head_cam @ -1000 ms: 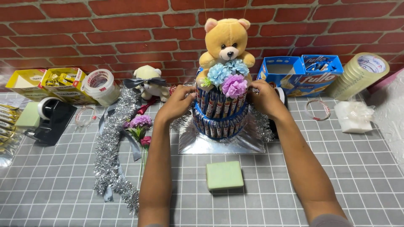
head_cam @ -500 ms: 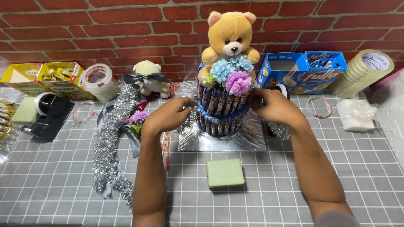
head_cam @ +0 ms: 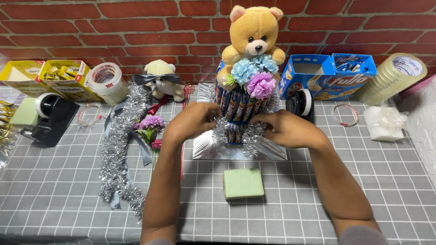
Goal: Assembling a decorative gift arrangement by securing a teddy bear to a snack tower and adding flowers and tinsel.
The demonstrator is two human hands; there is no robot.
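Note:
A tiered tower of wrapped snack sticks point(head_cam: 241, 106) stands on a silver foil base point(head_cam: 206, 152) at the table's middle, topped by a tan teddy bear point(head_cam: 254, 34) with blue and purple paper flowers point(head_cam: 253, 75). Silver tinsel point(head_cam: 236, 131) wraps the lower tier. My left hand point(head_cam: 190, 122) presses the tinsel on the tower's left front. My right hand point(head_cam: 286, 129) holds the tinsel on the right front. A pale green block point(head_cam: 243, 183) lies in front of the base.
A loose silver tinsel strand point(head_cam: 120, 149) and small flowers point(head_cam: 151, 129) lie to the left. Tape dispenser point(head_cam: 47, 115), tape roll point(head_cam: 106, 80), yellow boxes point(head_cam: 43, 77), small plush point(head_cam: 161, 79) sit behind. Blue boxes point(head_cam: 329, 75), big tape roll point(head_cam: 393, 77) and plastic wrap point(head_cam: 383, 122) at right.
Both hands slid from the tower's sides down to its lower front, bringing tinsel around the bottom tier. The view moved closer to the tower.

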